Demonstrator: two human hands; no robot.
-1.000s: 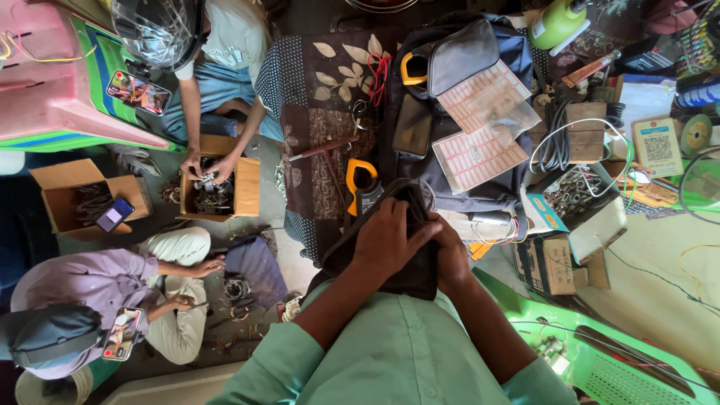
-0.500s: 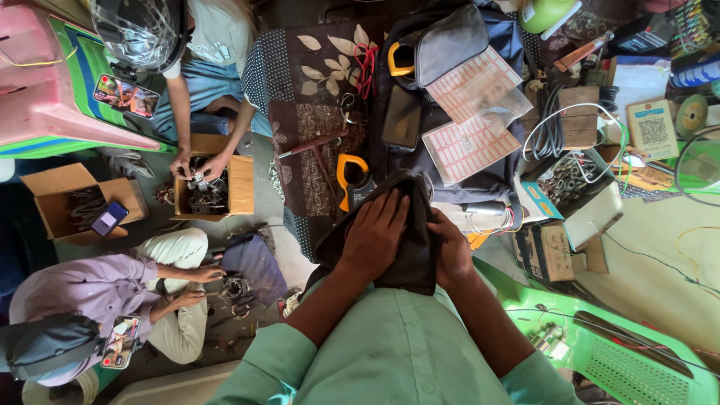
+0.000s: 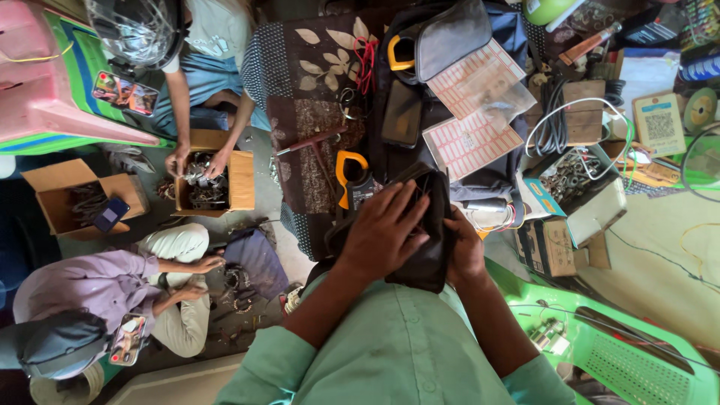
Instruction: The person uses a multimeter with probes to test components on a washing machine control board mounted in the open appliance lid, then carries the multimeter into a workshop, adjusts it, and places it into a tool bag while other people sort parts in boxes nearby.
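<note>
Head view, looking down. The left hand (image 3: 386,234) lies spread flat over a black pouch (image 3: 429,247), pressing it down, while the right hand (image 3: 465,247) grips its right edge from beneath, so the limp fabric is steadied between both hands. The pouch sits at the near edge of the cluttered worktop (image 3: 300,120), close against the person's body. An orange clamp meter (image 3: 352,176) lies just beside it. Across the floor, two other people sort parts in a cardboard box (image 3: 214,180).

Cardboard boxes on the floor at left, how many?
2: one cardboard box at far left holding a phone, another box beside it, full of metal parts, under a co-worker's hands. More may be hidden.
</note>
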